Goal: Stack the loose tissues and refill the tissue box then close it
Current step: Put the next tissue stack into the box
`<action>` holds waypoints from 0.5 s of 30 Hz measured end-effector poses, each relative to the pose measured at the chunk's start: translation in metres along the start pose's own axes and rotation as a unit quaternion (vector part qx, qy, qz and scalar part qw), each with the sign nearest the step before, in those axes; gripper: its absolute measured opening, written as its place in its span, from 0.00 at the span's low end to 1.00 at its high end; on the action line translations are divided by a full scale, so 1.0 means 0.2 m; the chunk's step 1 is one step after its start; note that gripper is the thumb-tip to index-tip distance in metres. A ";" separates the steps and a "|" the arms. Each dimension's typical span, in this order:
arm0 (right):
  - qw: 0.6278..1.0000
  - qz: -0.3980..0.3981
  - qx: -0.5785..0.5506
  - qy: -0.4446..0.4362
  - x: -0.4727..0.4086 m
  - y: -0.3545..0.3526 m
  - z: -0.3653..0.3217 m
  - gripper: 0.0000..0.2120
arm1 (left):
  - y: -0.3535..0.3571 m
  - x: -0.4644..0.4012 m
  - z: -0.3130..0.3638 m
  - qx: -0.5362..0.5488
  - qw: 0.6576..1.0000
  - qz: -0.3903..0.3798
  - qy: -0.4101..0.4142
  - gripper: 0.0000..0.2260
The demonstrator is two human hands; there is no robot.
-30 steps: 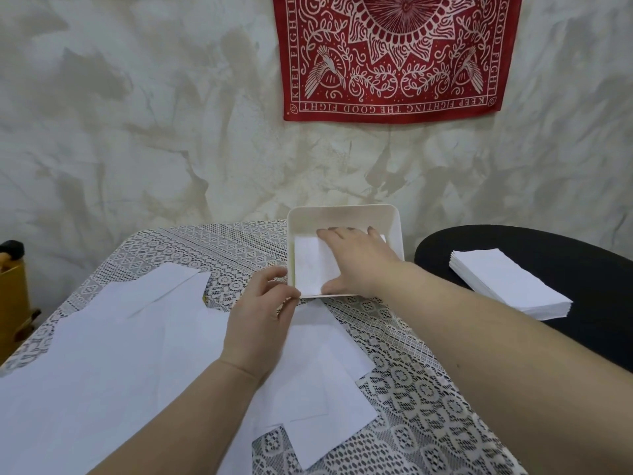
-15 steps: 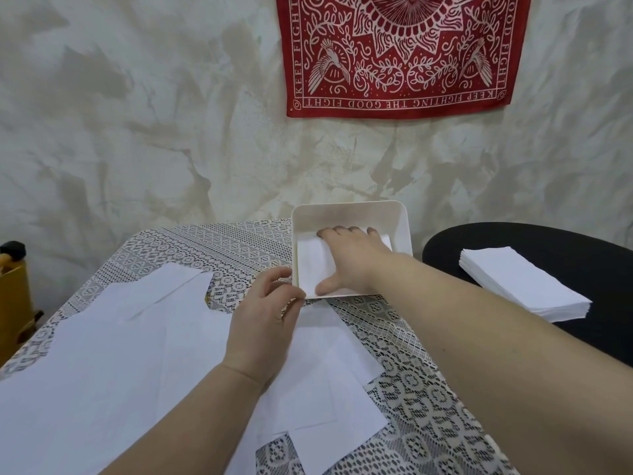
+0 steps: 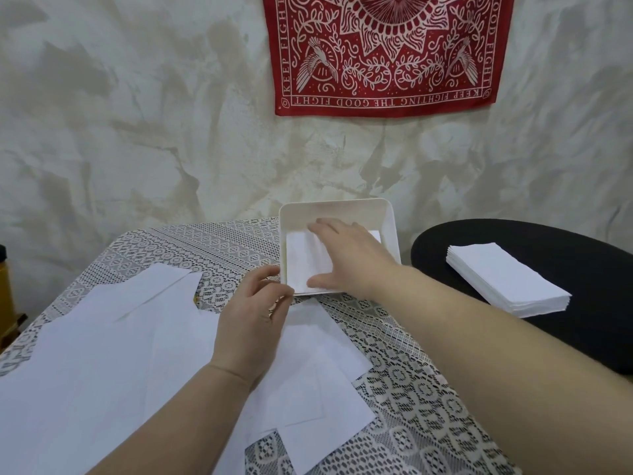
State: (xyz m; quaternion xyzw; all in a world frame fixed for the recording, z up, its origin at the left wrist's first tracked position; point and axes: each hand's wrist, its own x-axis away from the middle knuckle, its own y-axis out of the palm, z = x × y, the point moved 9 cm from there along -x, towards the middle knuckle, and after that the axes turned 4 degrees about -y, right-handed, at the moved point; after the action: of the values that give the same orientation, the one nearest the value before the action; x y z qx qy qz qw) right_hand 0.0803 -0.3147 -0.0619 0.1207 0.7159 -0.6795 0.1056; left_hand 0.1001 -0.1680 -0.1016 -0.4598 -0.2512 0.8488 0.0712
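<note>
Our right hand (image 3: pixel 349 255) lies flat inside the white tissue box (image 3: pixel 390 231), fingers straight and spread, pressing on the tissues in the box (image 3: pixel 303 260). Our left hand (image 3: pixel 253 320) sits just left of it, fingers curled around the box's near-left corner, pinching the rim. Under and behind that wrist, loose tissues (image 3: pixel 102 337) lie scattered over the lace tablecloth (image 3: pixel 411 389). Well right of the pressing hand, a neat tissue stack (image 3: pixel 507 279) rests on a black round surface (image 3: pixel 582 255).
</note>
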 end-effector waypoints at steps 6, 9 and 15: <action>0.976 0.215 0.030 -0.018 0.41 -0.03 -0.11 0.10 | -0.01 -0.01 0.02 -0.009 1.000 0.004 0.001 0.13; 0.989 0.132 0.064 0.009 0.43 0.09 -0.09 0.20 | -0.01 0.00 0.01 -0.019 1.000 0.008 -0.003 0.06; 0.997 0.068 0.029 0.020 0.33 0.04 -0.10 0.26 | 0.01 0.00 0.00 -0.019 1.000 0.000 0.004 0.10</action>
State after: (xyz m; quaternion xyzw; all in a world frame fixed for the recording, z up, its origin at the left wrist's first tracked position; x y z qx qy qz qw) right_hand 0.0201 -0.2915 -0.0889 0.1858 0.6876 -0.6890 0.1343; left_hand 0.1000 -0.1698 -0.1026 -0.4642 -0.2673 0.8421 0.0631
